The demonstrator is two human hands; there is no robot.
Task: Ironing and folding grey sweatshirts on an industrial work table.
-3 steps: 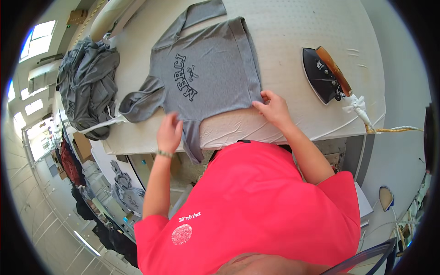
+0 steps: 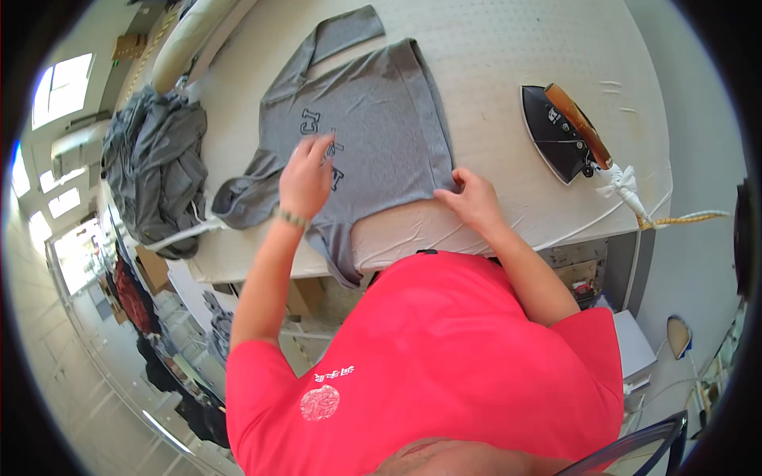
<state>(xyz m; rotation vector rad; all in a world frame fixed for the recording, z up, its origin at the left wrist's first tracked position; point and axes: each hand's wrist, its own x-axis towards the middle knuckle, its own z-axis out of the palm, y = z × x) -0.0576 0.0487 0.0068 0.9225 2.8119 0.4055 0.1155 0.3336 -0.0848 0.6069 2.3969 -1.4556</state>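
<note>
A grey hooded sweatshirt [image 2: 385,131] with dark lettering lies spread on its side, its hood to the left and its hem to the right. One sleeve points away at the far side; the other hangs over the table's near edge. My right hand [image 2: 475,205] pinches the near corner of the hem between thumb and fingers. Over the chest print is my left hand [image 2: 307,178], fingers stretched out and covering part of the lettering. Whether it touches the cloth, I cannot tell.
A black iron [image 2: 565,131] with a wooden handle and wrapped cord rests at the right of the white padded table [image 2: 484,55]. Heaped grey garments [image 2: 155,159] lie at its left end. Beyond them is a pale padded roll [image 2: 186,51]. A grey wall borders the right side.
My left hand has moved up and right, from beside the hood and near sleeve to over the chest print. My right hand stays at the hem corner.
</note>
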